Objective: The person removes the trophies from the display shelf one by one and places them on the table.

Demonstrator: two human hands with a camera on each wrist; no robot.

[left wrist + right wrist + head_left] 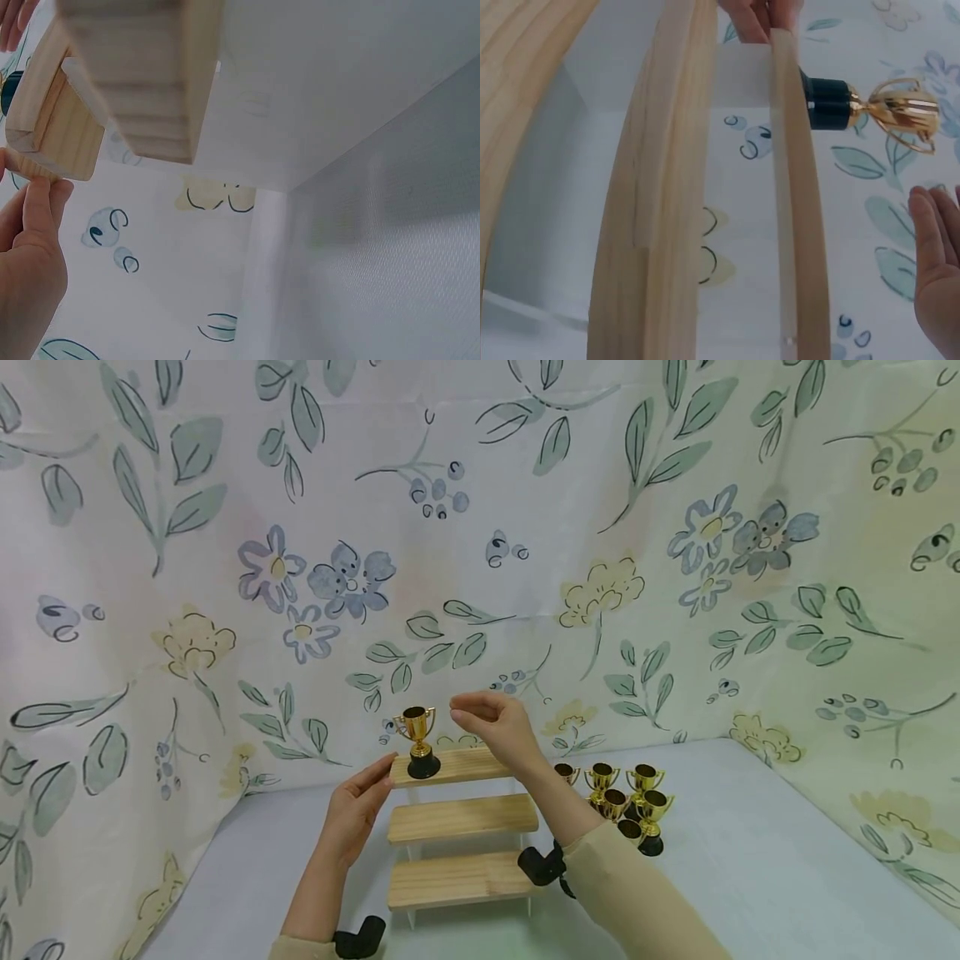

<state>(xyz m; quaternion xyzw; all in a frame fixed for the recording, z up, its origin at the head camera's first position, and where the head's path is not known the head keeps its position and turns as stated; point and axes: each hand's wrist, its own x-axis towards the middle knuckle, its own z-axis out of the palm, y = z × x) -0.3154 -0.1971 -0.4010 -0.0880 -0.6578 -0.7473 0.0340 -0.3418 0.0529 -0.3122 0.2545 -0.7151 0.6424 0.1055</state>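
Note:
A three-step wooden stand (461,821) sits mid-table. One small gold trophy (417,740) with a black base stands on the left part of the top step (465,766); in the right wrist view the trophy (877,109) shows beside that step (795,225). My left hand (358,804) touches the left end of the top step with straight fingers; its fingertips (34,202) meet the wood's end (52,142). Held just right of the trophy's cup and above the top step, my right hand (491,718) is empty, its fingers loosely bent (934,262).
A cluster of several gold trophies (626,802) stands on the table right of the stand. Flowered cloth (480,568) forms the back and side walls. The pale tabletop (750,877) stretches to the right and front.

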